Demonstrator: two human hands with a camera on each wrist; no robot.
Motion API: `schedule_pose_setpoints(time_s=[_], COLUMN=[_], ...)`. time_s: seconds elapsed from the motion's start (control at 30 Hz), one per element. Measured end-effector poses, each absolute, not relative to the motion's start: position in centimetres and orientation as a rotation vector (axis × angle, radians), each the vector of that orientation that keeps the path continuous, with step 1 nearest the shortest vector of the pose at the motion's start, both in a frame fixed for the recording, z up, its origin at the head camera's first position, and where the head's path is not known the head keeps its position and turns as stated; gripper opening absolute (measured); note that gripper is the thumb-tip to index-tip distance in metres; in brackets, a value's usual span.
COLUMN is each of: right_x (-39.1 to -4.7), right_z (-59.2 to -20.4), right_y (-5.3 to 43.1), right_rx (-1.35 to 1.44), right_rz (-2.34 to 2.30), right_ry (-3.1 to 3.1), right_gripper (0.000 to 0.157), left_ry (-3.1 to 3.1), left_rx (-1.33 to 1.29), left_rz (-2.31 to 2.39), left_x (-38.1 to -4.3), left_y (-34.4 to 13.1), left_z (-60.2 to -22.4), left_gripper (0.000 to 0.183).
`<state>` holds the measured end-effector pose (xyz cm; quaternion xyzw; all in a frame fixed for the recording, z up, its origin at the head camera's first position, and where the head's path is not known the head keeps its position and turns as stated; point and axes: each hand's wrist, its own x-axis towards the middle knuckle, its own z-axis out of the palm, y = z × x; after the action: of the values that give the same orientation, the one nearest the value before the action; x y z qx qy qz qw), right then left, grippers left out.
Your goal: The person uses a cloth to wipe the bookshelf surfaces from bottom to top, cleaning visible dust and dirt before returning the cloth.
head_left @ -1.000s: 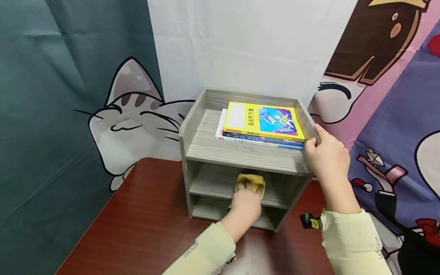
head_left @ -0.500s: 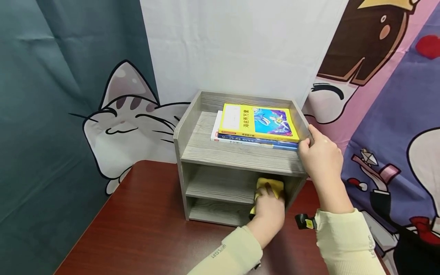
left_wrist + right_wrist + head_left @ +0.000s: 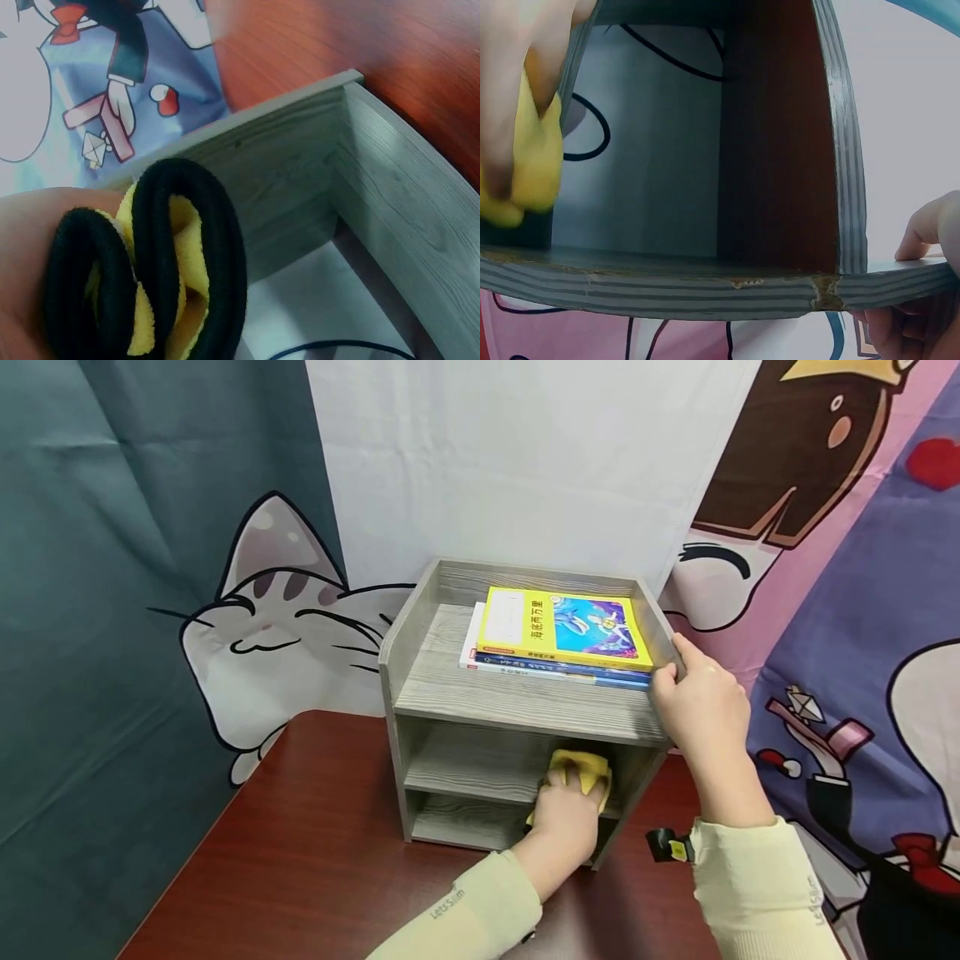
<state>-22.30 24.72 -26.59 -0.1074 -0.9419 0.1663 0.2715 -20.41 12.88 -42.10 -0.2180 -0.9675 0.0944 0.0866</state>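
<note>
A small grey wood-grain shelf unit (image 3: 480,702) stands on the red-brown table. My left hand (image 3: 566,818) holds a folded yellow cloth (image 3: 585,767) with dark edging against the middle shelf, close to its right side. From the left wrist, the cloth's dark-edged folds (image 3: 225,247) show beside the hand. My right hand (image 3: 705,702) grips the upper edge of the unit's right side panel, thumb inside and the forefinger along the outside. On the top shelf lies a stack of books, with a yellow book (image 3: 562,627) uppermost.
The red-brown table (image 3: 262,877) extends left and in front of the unit. A white cloth backdrop (image 3: 525,460) hangs behind it. Printed cartoon curtains stand at both sides. The unit's bottom compartment (image 3: 465,822) is partly hidden by my left arm.
My left hand and the cloth slid right along the middle shelf, then came back slightly left. The right hand stays on the side panel; the head view shifted a little.
</note>
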Motion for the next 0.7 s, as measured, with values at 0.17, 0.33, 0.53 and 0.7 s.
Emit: schedule_pose_setpoints(time_s=[0.17,0.33,0.53,0.7], right_x=[-22.4,-22.3,-22.3,-22.4], right_z=[-26.6,-26.6,-26.6,-26.7], right_y=[24.7,24.8,24.9,24.8], right_rx=[-0.305,-0.314,-0.317,-0.312], right_rz=[0.458,0.463,0.461,0.462], right_ry=[-2.549,-2.555,-2.550,-2.549], right_gripper=[0.051,0.051,0.051,0.051], left_ry=[-2.886,-2.850,-2.850,-2.860], left_rx=[-0.633,-0.605,-0.584,-0.540], left_rz=[0.209,0.144,0.111,0.060], left_x=[-20.8,-21.3,-21.9,-22.5], left_y=[10.7,8.2,5.3,2.8], left_z=[-42.2,-42.3,-42.3,-42.1], left_gripper=[0.054,0.058,0.060,0.059])
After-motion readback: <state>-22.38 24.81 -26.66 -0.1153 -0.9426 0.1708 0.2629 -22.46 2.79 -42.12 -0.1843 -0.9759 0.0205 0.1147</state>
